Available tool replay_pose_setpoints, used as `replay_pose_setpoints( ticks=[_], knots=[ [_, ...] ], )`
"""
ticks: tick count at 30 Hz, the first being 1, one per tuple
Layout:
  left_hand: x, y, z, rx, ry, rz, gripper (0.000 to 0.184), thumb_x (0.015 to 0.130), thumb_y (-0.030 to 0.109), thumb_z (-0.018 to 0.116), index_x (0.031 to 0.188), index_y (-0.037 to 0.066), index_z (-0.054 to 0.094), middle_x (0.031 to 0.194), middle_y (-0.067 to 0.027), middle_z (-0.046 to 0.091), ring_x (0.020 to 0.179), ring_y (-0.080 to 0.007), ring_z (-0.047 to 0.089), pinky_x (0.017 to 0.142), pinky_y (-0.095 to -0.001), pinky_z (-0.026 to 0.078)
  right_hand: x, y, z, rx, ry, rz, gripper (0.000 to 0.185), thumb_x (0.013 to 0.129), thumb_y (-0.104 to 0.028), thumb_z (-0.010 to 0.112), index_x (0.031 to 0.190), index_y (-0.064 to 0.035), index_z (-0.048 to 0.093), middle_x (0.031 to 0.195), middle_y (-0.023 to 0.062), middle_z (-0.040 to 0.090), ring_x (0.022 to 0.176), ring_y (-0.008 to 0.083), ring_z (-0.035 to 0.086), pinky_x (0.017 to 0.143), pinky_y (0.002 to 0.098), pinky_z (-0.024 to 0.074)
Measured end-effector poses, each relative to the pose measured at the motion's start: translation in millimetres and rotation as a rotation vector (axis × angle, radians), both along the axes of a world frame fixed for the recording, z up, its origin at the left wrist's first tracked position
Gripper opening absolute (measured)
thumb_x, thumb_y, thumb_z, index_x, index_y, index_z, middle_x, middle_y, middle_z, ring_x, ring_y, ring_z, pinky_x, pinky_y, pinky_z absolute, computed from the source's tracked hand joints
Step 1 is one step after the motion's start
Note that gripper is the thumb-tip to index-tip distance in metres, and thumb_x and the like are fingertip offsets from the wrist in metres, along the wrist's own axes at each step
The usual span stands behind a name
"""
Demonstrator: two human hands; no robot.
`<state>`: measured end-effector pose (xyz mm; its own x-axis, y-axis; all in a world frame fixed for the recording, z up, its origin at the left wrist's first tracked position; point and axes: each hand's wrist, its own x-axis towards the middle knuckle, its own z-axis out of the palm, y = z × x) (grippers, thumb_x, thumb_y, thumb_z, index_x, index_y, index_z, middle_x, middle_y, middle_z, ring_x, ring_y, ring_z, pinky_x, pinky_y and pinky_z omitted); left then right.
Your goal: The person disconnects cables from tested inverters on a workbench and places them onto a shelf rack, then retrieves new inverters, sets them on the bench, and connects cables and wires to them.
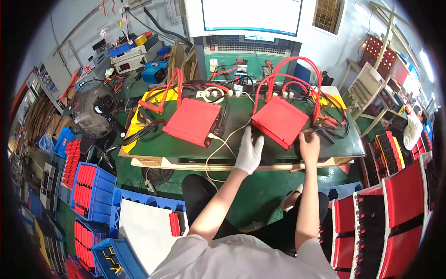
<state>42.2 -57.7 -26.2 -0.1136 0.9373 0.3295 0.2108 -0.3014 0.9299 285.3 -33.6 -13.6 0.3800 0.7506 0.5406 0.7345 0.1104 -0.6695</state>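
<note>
- Far left, floor: blue bins (94,190) of red parts, beside the fan (95,109).
- Low left: white board (146,232) on a blue crate, one small red part (175,224) on it.
- Tabletop (186,153), left end: yellow sheet, red clamp (151,106) and black leads crowd the left red case (193,122). Case lies flat.
- Cream cable (221,141) meets that case's lower right corner, with a loop hanging over the front edge. In the way between the cases.
- Behind, centre: row of white sockets under the monitor (251,16).
- Left hand (250,154), white glove: at the near left edge of the right red case (280,122), thumb and fingers apart. Can't tell if it touches.
- Right red case: on the tabletop, right of centre, set at an angle. Thick red cables (297,59) arch up behind it.
- Right hand (310,146), bare: by the case's near right side, fingers curled. Can't tell if they're closed on anything.
- Red clips (326,122) and black leads bunched just beside that hand, cluttering that side.
- Lower right: racked red panels (405,197).
</note>
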Motion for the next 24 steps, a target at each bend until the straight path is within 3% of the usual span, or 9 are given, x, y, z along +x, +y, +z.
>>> replay_pose_setpoints(
  ticks=[3, 7, 9, 11, 15, 18, 21, 22, 24],
  knots=[
    [16.9, 41.0, -0.9, 0.166, 0.235, 0.219, 0.068, 0.101, 0.036, 0.055, 0.146, -0.01, 0.034, 0.146, -0.035, 0.041, 0.131, -0.0503, 0.045, 0.111, -0.0482, 0.039, -3.4, -3.2, 12.0, -0.067, 0.16, 0.086, 0.02, 0.091, -0.021, 0.065, 0.096, -0.0016, 0.07, 0.092, 0.0178, 0.071, 0.093, 0.0318, 0.07, 0.085, 0.0397, 0.0524],
    [17.8, 58.6, 10.0, 0.148, 0.248, 0.218, 0.066, 0.103, 0.038, 0.052, 0.143, -0.012, 0.037, 0.137, -0.0354, 0.05, 0.124, -0.0492, 0.052, 0.106, -0.0486, 0.043, 16.1, -12.6, 21.1, -0.18, 0.227, 0.209, 0.019, 0.092, -0.019, 0.065, 0.105, -0.0057, 0.071, 0.097, 0.0163, 0.073, 0.095, 0.0218, 0.071, 0.083, 0.0349, 0.0527],
    [14.3, 57.6, 14.4, 0.103, 0.23, 0.187, 0.061, 0.104, 0.039, 0.048, 0.142, -0.009, 0.041, 0.136, -0.0335, 0.053, 0.125, -0.047, 0.052, 0.106, -0.0475, 0.043, 36.4, -5.6, 3.3, -0.005, 0.198, 0.071, 0.024, 0.093, -0.022, 0.068, 0.11, -0.0041, 0.07, 0.098, 0.0143, 0.073, 0.094, 0.0164, 0.07, 0.081, 0.0313, 0.0525],
    [8.6, 55.9, 7.3, 0.065, 0.214, 0.175, 0.057, 0.107, 0.041, 0.041, 0.143, -0.003, 0.044, 0.138, -0.0301, 0.053, 0.13, -0.0436, 0.051, 0.109, -0.0451, 0.041, 53.5, -4.0, -15.3, 0.182, 0.334, 0.041, 0.038, 0.092, -0.031, 0.072, 0.112, 0.0023, 0.068, 0.096, 0.0148, 0.072, 0.088, 0.0215, 0.067, 0.079, 0.0351, 0.0523],
    [2.3, 44.7, 2.2, 0.155, 0.202, 0.111, 0.032, 0.104, 0.028, 0.049, 0.119, 0.004, 0.065, 0.112, -0.0222, 0.068, 0.108, -0.0403, 0.064, 0.093, -0.0455, 0.05, 92.2, -36.9, -1.0, -0.386, 0.103, -0.187, 0.041, 0.092, -0.04, 0.069, 0.091, 0.0006, 0.073, 0.074, 0.0155, 0.069, 0.072, 0.0231, 0.066, 0.072, 0.0377, 0.0514],
    [8.1, 19.7, 19.1, 0.087, 0.277, 0.096, 0.014, 0.094, 0.014, 0.062, 0.105, 0.006, 0.065, 0.092, -0.019, 0.07, 0.088, -0.0397, 0.067, 0.08, -0.0471, 0.052, 70.2, -59.9, 23.9, -0.25, 0.133, -0.11, 0.039, 0.097, -0.036, 0.063, 0.085, 0.0003, 0.073, 0.068, 0.0142, 0.066, 0.065, 0.0199, 0.064, 0.067, 0.0362, 0.0497],
    [14.3, 4.7, 23.4, 0.237, 0.406, 0.077, 0.011, 0.091, 0.008, 0.059, 0.101, 0.006, 0.064, 0.086, -0.018, 0.068, 0.085, -0.041, 0.065, 0.076, -0.0523, 0.05, 47.3, -68.0, 29.4, -0.09, 0.172, -0.033, 0.036, 0.1, -0.03, 0.06, 0.087, 0.0009, 0.072, 0.063, 0.0089, 0.062, 0.06, 0.0133, 0.056, 0.062, 0.0325, 0.0464],
    [19.0, 7.2, 16.6, 0.377, 0.404, 0.126, 0.008, 0.091, 0.013, 0.059, 0.086, 0.008, 0.062, 0.075, -0.0148, 0.064, 0.075, -0.0406, 0.062, 0.072, -0.0526, 0.05, 38.1, -71.9, 34.4, -0.07, 0.195, -0.025, 0.035, 0.099, -0.03, 0.061, 0.087, 0.0009, 0.072, 0.062, 0.0077, 0.061, 0.06, 0.0127, 0.055, 0.061, 0.0319, 0.0458],
    [19.8, 8.0, 9.2, 0.366, 0.614, 0.131, 0.019, 0.097, 0.021, 0.055, 0.084, 0.008, 0.061, 0.075, -0.0138, 0.064, 0.074, -0.0401, 0.062, 0.069, -0.0525, 0.05, 28.9, -75.9, 34.9, -0.032, 0.226, -0.018, 0.031, 0.099, -0.028, 0.062, 0.091, 0.0011, 0.07, 0.065, 0.0071, 0.06, 0.06, 0.0132, 0.054, 0.061, 0.0312, 0.0458]
  ],
)
